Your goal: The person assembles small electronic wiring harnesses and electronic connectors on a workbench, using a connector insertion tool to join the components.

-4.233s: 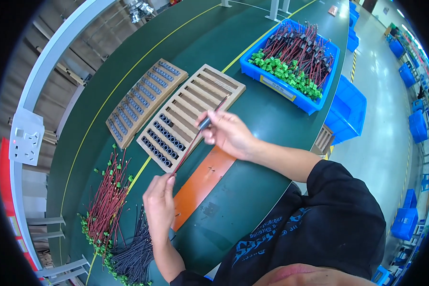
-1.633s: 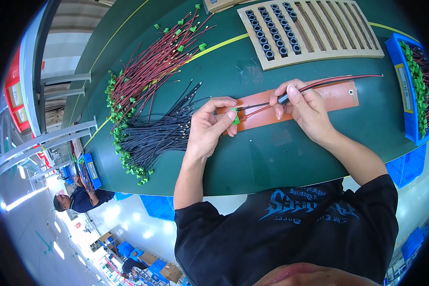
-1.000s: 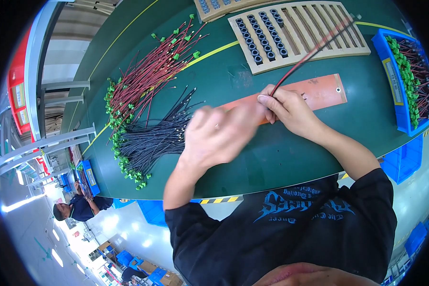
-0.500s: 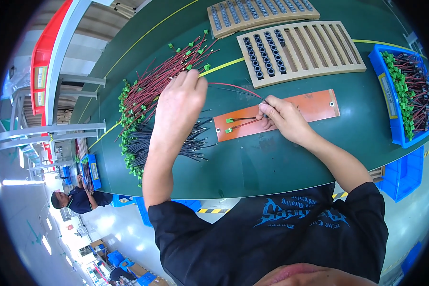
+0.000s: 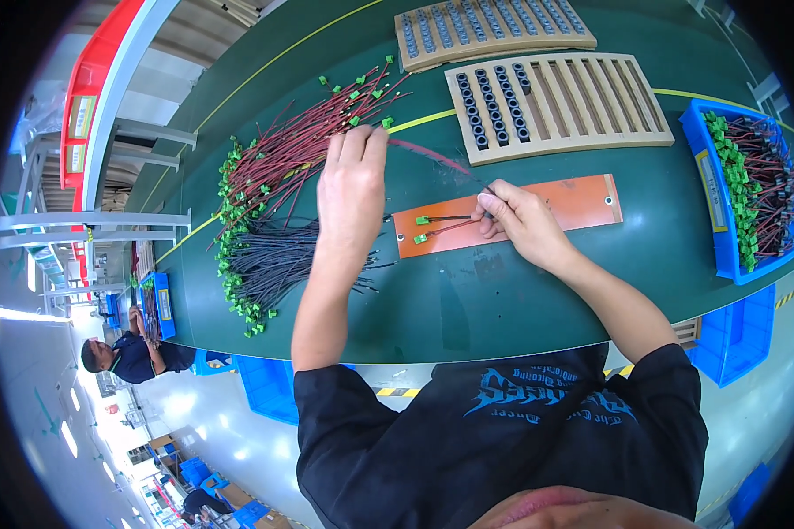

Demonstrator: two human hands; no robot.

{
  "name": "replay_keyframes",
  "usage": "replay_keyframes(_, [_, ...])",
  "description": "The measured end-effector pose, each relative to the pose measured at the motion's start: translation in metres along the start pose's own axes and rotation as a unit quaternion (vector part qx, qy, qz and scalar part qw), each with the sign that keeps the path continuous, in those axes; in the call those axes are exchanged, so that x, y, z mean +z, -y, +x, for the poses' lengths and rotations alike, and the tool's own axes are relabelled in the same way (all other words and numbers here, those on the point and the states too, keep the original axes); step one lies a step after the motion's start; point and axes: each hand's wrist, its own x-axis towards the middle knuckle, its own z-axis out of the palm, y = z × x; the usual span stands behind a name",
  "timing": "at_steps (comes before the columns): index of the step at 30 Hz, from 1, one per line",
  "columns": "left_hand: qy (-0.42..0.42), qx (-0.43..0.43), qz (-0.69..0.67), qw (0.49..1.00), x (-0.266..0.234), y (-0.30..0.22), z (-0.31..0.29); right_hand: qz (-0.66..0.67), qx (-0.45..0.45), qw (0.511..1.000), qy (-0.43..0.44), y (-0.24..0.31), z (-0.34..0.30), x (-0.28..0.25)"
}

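My right hand [image 5: 525,219] is closed on a red and a black wire [image 5: 450,226] over the orange board [image 5: 582,194]. The wires' two green end pieces [image 5: 421,238] point left above the board. Out of the same grip a blurred red length of wire [image 5: 428,152] rises toward my left hand [image 5: 353,181]. That hand is raised, back up, with its fingers bent together; its fingertips are hidden, so its hold on the wire does not show clearly. Beside it lie a heap of red wires [image 5: 278,159] and a bundle of black wires [image 5: 273,264], both with green ends.
A slotted wooden rack [image 5: 582,97] holds rows of black round parts; another rack [image 5: 494,31] with clear parts stands behind. At right is a blue bin [image 5: 723,220] of wired pieces. A person [image 5: 132,353] sits far left beside the green table [image 5: 397,326].
My left hand has shifted slightly right and turned more upright. The red wire between the hands now looks straighter and blurred. My right hand keeps its grip; the whole view has shifted slightly.
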Motion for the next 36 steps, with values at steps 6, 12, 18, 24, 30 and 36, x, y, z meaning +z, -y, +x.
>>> replay_keyframes(6, [-0.113,-0.327,-0.729,0.590,0.056,-0.100,-0.009,0.009,-0.101,0.994,-0.027,-0.016,0.000,-0.003])
replay_keyframes(12, [-0.130,-0.360,-0.738,0.555,0.084,-0.118,-0.022,-0.151,-0.215,0.964,-0.052,-0.005,-0.015,-0.003])
replay_keyframes(18, [-0.166,-0.333,-0.733,0.570,0.093,-0.117,-0.026,-0.528,-0.291,0.786,-0.138,0.041,-0.031,-0.030])
replay_keyframes(24, [-0.144,-0.347,-0.753,0.540,0.091,-0.120,-0.023,-0.185,-0.071,0.968,-0.151,0.021,-0.017,-0.057])
replay_keyframes(30, [-0.115,-0.346,-0.774,0.518,0.088,-0.121,-0.020,-0.082,-0.023,0.990,-0.112,0.024,-0.016,-0.064])
replay_keyframes(36, [-0.113,-0.305,-0.786,0.526,0.091,-0.119,-0.027,-0.064,-0.029,0.991,-0.116,0.021,-0.016,-0.062])
